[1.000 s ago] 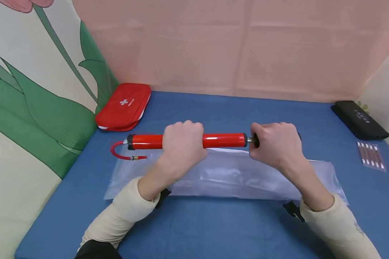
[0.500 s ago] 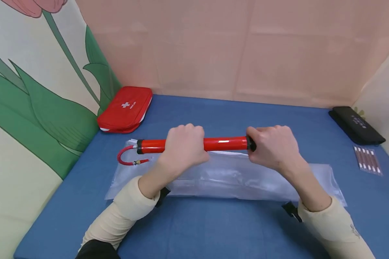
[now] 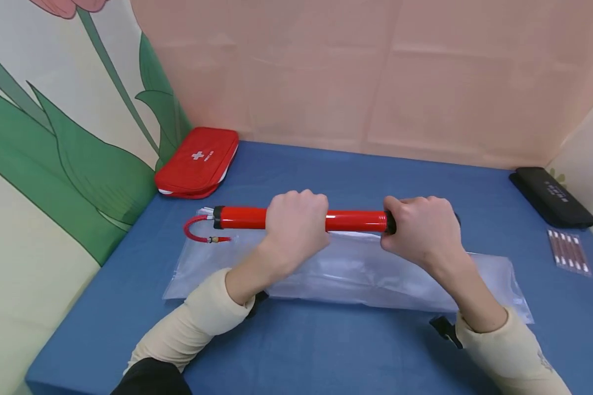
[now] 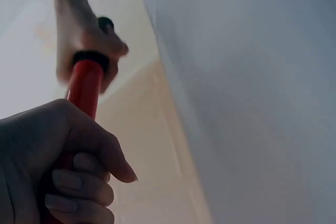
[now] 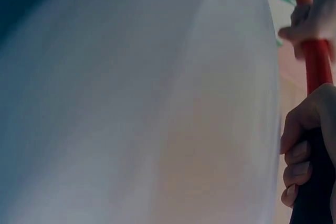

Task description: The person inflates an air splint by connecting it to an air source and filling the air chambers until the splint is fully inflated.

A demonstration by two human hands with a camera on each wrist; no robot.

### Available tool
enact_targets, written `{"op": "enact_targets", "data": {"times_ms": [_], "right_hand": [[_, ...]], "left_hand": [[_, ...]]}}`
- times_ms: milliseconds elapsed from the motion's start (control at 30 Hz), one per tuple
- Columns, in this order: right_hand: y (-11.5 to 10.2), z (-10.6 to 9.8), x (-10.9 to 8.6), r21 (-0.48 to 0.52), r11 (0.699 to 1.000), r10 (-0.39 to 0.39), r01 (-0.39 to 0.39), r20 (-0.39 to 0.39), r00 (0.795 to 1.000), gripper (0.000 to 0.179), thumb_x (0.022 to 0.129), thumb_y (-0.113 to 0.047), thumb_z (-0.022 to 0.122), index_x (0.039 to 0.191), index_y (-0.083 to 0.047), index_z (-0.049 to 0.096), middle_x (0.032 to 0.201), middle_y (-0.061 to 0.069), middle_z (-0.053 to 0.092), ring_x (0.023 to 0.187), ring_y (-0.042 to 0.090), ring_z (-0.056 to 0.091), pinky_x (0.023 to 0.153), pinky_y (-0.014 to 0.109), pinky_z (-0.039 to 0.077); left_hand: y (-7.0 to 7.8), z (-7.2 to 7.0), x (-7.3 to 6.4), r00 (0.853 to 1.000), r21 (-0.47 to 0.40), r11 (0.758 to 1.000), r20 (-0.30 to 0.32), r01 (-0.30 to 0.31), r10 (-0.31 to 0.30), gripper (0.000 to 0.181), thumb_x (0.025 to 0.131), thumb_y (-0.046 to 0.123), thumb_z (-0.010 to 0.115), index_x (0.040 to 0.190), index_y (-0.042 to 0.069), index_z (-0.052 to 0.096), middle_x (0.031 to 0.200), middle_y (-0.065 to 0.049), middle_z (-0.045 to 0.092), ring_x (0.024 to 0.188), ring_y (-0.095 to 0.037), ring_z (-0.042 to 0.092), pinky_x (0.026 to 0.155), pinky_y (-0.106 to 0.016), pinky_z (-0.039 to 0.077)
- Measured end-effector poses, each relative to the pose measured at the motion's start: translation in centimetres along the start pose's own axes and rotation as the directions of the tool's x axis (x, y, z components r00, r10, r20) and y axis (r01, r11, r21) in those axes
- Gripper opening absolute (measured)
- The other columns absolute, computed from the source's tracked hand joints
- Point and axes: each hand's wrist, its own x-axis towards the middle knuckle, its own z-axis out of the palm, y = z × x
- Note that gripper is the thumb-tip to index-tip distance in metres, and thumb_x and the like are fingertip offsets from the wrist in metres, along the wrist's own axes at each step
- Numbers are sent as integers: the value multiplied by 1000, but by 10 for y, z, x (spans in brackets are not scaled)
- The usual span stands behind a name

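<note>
left grip point(image 3: 298, 224) curled, right grip point(image 3: 424, 231) curled

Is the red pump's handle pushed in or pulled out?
Pushed in: no rod shows between the red barrel and the right hand gripping the black handle.

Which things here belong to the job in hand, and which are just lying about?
In the job:
red pump, its barrel in the left hand
its black handle, in the right hand
its red hose
clear plastic bag lying below, probably

Lying about, it seems:
red first-aid pouch
black case
packet of white-tipped sticks
</note>
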Motion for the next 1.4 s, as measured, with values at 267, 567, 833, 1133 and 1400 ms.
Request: {"op": "enact_targets", "data": {"times_ms": [267, 567, 833, 1133, 1400], "right_hand": [[-23, -2, -2, -7, 998, -58, 57, -121, 991, 24, 52, -4, 64, 62, -11, 43, 49, -3, 29, 38, 10, 21, 38, 26, 21], [26, -17, -6, 38, 999, -1, 4, -90, 996, 13, 63, -10, 69, 68, -14, 57, 48, -6, 41, 39, 12, 30, 37, 28, 24], [12, -19, 0, -10, 998, 65, -65, -16, 998, 13, 62, -7, 66, 66, -10, 54, 47, -2, 41, 37, 14, 32, 36, 30, 31], [-28, -6, -2, 0, 1000, 15, -15, -123, 992, 24, 53, -7, 67, 65, -9, 47, 48, 0, 34, 37, 12, 26, 36, 27, 28], [15, -21, 0, 16, 998, 54, -53, -101, 993, 13, 62, -11, 66, 71, -8, 57, 49, 1, 44, 39, 15, 31, 39, 31, 28]], "left_hand": [[14, 4, -4, 997, 33, 998, -45, -61, 63, 28, 67, 33, 81, 67, 15, 60, 49, 2, 43, 41, -10, 42, 42, -24, 41], [-24, -12, 1, 997, -71, 994, 11, 81, -81, 30, 62, 30, 82, 79, 11, 66, 60, -2, 54, 54, -17, 53, 54, -32, 48], [-20, -14, 4, 993, -4, 1000, -113, -18, 17, 25, 63, 28, 82, 74, 11, 67, 54, -1, 52, 47, -15, 49, 49, -30, 48], [9, -5, -9, 983, 46, 993, -144, -105, 110, 22, 67, 26, 79, 64, 14, 60, 49, 1, 43, 40, -11, 40, 42, -26, 43], [-20, -17, 0, 976, 2, 996, -201, -87, 85, 19, 65, 22, 79, 75, 9, 68, 55, -3, 53, 45, -16, 47, 49, -30, 48]]}}
